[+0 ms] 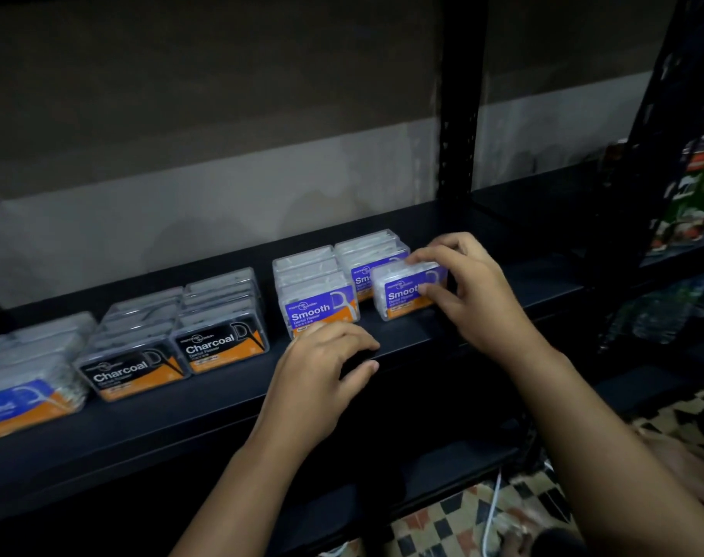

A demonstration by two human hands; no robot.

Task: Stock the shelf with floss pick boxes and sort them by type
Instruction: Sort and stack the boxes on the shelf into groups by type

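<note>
- Already I see Charcoal rows [181, 347] and Smooth rows [322, 291] sorted on the shelf [221, 404].
- My right hand [469, 291] grips one more Smooth box [402, 293], not yet aligned.
- My left hand [322, 379] hovers loosely curled, holding nothing.

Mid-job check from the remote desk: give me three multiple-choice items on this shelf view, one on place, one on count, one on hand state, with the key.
1. The Charcoal boxes sit where, relative to the Smooth boxes?
A. left
B. right
C. on top

2. How many front labels read Charcoal?
A. one
B. two
C. four

3. The right hand is:
A. idle
B. gripping a Smooth box
C. flat on the shelf

Key: 1 A, black labels lie left of purple ones. 2 B, two black labels face front. 3 B, fingers and thumb curl round it.
</note>
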